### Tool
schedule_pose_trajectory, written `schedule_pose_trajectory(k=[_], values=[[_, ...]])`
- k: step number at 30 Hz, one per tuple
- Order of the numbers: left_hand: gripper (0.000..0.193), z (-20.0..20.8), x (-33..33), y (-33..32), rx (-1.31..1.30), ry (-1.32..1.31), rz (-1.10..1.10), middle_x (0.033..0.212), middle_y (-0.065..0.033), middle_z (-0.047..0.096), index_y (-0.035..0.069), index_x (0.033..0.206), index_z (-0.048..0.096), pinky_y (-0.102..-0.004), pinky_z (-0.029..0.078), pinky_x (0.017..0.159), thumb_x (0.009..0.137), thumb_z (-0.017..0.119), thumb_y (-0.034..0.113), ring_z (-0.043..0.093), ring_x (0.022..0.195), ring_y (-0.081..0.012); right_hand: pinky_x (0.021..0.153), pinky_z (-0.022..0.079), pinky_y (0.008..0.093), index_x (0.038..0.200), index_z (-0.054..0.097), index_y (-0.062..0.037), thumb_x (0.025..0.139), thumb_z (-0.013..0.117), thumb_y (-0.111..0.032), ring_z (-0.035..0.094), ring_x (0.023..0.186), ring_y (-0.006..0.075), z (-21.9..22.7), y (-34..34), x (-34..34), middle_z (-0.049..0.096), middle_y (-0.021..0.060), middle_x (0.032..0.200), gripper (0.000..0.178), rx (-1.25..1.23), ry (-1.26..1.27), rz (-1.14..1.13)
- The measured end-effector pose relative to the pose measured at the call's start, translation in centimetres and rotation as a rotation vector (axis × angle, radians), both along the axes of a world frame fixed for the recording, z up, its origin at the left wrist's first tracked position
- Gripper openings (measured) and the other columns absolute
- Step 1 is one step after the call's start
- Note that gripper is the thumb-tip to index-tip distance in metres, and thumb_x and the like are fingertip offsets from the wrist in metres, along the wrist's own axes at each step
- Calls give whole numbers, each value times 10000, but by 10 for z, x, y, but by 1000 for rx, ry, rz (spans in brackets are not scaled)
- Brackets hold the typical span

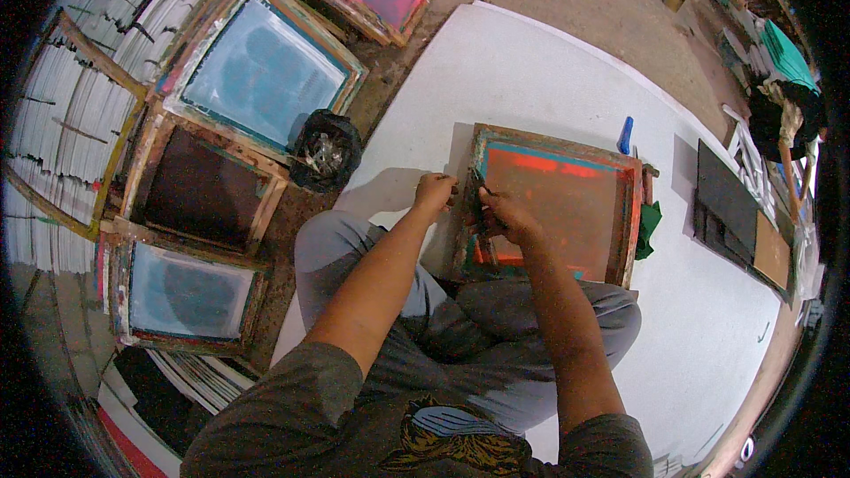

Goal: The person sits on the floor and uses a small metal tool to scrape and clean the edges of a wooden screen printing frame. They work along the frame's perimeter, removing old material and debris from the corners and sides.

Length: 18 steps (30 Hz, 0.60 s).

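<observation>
In front of my crossed legs lies a wooden screen-printing frame [630, 212] with brown mesh and orange-red ink smears along its top and bottom edges. My right hand [506, 215] is closed round a dark, slim hand tool [478, 181] over the left side of this frame. The tool looks like pliers, though my fingers hide much of it. Just left of the frame, my left hand [436, 192] has its fingers pinched together. Whatever those fingers hold, if anything, is too small to make out.
The frame rests on a large white board [699, 372]. A blue-handled tool [626, 135] and a green cloth [649, 228] lie beside it. Dark flat panels [726, 204] are at right. Left stand a black bag [326, 150], a blue-mesh screen [266, 66], other screens and paper stacks [66, 124].
</observation>
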State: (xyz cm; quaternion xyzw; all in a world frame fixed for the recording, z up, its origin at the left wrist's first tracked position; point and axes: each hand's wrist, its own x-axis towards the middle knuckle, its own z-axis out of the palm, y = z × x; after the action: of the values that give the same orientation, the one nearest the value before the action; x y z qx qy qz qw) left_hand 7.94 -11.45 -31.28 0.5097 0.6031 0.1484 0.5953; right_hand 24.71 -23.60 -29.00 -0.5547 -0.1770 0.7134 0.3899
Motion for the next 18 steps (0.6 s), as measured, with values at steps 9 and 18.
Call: schedule_pose_trajectory(k=[9, 18], values=[[317, -24, -4, 5, 71, 56, -160, 813, -107, 736, 7, 1080, 779, -379, 523, 582, 939, 700, 280, 672, 660, -215, 578, 597, 421, 1185, 625, 14, 1065, 554, -425, 745, 705, 302, 10, 6, -3, 747, 183, 916, 460, -26, -45, 25], [297, -57, -5, 10, 99, 64, -152, 862, -146, 759, 62, 1074, 800, -395, 552, 673, 928, 707, 304, 704, 702, -267, 559, 588, 410, 1165, 636, -7, 1069, 543, -414, 744, 701, 298, 15, 8, -8, 749, 172, 913, 429, -41, 11, 9]])
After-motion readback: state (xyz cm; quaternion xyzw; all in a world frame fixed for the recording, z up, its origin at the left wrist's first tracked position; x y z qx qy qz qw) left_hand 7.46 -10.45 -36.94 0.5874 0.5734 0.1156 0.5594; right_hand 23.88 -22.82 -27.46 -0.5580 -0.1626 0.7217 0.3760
